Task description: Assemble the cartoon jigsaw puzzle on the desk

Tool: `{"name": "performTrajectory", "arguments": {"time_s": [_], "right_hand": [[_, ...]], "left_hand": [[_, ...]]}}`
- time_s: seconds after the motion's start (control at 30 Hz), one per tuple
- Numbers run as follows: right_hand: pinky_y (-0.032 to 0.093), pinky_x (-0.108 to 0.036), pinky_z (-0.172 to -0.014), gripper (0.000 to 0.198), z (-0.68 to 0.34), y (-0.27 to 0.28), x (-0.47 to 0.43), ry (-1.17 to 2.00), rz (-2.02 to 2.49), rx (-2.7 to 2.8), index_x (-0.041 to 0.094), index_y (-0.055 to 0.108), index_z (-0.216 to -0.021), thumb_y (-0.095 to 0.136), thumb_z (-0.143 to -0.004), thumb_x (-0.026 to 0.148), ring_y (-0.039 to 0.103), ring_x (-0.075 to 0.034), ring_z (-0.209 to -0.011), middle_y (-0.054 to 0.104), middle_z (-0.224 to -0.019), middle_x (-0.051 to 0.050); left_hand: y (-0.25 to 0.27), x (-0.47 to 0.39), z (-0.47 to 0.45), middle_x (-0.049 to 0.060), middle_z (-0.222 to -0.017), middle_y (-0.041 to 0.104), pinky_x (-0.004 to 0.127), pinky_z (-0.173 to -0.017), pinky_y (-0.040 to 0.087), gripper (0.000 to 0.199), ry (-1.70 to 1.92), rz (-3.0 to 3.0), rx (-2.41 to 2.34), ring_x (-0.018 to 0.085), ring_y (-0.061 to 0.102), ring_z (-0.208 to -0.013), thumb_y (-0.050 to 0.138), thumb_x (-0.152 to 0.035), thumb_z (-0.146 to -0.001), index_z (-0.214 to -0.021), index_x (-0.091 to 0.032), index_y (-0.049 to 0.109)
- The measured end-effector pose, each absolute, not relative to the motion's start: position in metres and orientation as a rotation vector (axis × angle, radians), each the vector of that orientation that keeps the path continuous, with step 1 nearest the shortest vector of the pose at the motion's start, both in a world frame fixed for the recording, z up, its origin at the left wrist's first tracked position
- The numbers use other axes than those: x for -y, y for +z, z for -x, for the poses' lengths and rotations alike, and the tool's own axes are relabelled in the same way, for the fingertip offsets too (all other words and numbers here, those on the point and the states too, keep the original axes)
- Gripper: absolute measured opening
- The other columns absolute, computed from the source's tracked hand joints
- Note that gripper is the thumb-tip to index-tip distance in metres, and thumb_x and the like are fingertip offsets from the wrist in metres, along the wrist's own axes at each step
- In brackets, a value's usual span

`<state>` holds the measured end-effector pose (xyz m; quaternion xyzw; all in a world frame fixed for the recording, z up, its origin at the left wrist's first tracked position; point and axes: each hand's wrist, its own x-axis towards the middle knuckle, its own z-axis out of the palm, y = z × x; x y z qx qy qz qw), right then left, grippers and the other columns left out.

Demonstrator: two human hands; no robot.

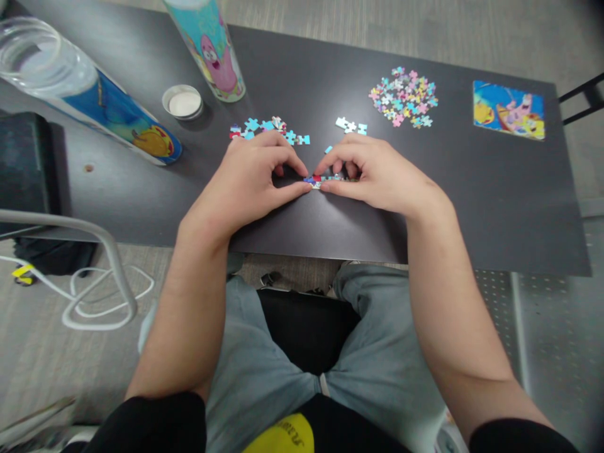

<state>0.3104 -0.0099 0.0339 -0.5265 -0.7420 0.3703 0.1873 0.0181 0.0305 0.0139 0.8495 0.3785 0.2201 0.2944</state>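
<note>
A narrow strip of joined jigsaw puzzle pieces (pixel 315 180) lies near the table's front edge, with red, blue and white showing. My left hand (pixel 259 173) pinches its left end between thumb and index finger. From the other side, my right hand (pixel 372 167) grips the strip close to the left fingertips, its other fingers curled and partly covering the pieces. Just beyond my left hand is a loose cluster of light blue, white and red pieces (pixel 252 125). A few linked pieces (pixel 352 126) sit beyond my right hand, and a single blue piece (pixel 329 150) touches or nearly touches its fingers.
A larger heap of mixed puzzle pieces (pixel 404 97) lies at the back right, left of a cartoon picture card (pixel 508 110). At the left stand a blue printed tube (pixel 117 113), a turquoise tube (pixel 212 56) and a round lid (pixel 183 102) on the dark table (pixel 509 201).
</note>
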Motion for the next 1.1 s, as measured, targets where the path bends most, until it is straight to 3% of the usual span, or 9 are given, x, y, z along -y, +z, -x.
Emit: {"name": "performTrajectory", "arguments": {"time_s": [0.27,0.43,0.6,0.8,0.97,1.1], "right_hand": [[0.060,-0.060,-0.096,0.028,-0.308,0.034,0.012,1.034,1.469,2.060,0.041,0.098,-0.114,0.105,-0.095,0.060,0.062,-0.036,-0.102,0.079,-0.119,-0.010],[0.060,-0.056,-0.085,0.022,-0.313,0.022,0.009,0.960,1.338,2.097,0.038,0.096,-0.115,0.102,-0.099,0.053,0.063,-0.035,-0.094,0.076,-0.112,-0.010],[0.063,-0.055,-0.090,0.022,-0.313,0.018,0.009,0.942,1.334,2.112,0.036,0.093,-0.120,0.099,-0.101,0.047,0.065,-0.033,-0.096,0.077,-0.114,-0.008],[0.065,-0.054,-0.096,0.031,-0.325,0.021,0.010,0.870,1.326,2.051,0.035,0.092,-0.129,0.098,-0.107,0.057,0.066,-0.031,-0.093,0.081,-0.112,-0.006],[0.062,-0.049,-0.093,0.033,-0.370,0.028,0.011,0.633,1.445,1.911,0.033,0.090,-0.131,0.089,-0.117,0.063,0.068,-0.028,-0.092,0.080,-0.111,-0.007],[0.060,-0.050,-0.090,0.024,-0.399,0.025,0.013,0.527,1.611,1.792,0.032,0.090,-0.127,0.089,-0.113,0.052,0.066,-0.027,-0.088,0.079,-0.108,-0.007]], "left_hand": [[0.023,-0.020,-0.030,0.007,-0.128,0.085,0.072,-0.133,0.053,0.018,0.558,-2.319,-1.105,0.031,0.076,-0.104,0.092,-0.047,-0.102,-0.111,-0.032,0.089],[0.026,-0.019,-0.040,0.005,-0.121,0.082,0.071,-0.138,0.046,0.015,0.525,-2.264,-1.181,0.031,0.074,-0.113,0.081,-0.041,-0.110,-0.107,-0.028,0.087],[0.023,-0.022,-0.040,0.003,-0.113,0.081,0.070,-0.137,0.044,0.015,0.519,-2.238,-1.171,0.031,0.070,-0.119,0.087,-0.042,-0.108,-0.105,-0.027,0.086],[0.021,-0.022,-0.042,0.005,-0.113,0.083,0.062,-0.124,0.051,0.009,0.535,-2.252,-1.162,0.031,0.075,-0.109,0.089,-0.037,-0.106,-0.107,-0.028,0.089],[0.021,-0.023,-0.036,0.004,-0.111,0.084,0.061,-0.124,0.050,0.012,0.532,-2.275,-1.146,0.030,0.074,-0.100,0.088,-0.042,-0.105,-0.103,-0.030,0.089],[0.018,-0.025,-0.030,0.003,-0.108,0.084,0.061,-0.125,0.049,0.019,0.541,-2.271,-1.125,0.029,0.074,-0.097,0.089,-0.050,-0.104,-0.101,-0.032,0.088]]}}
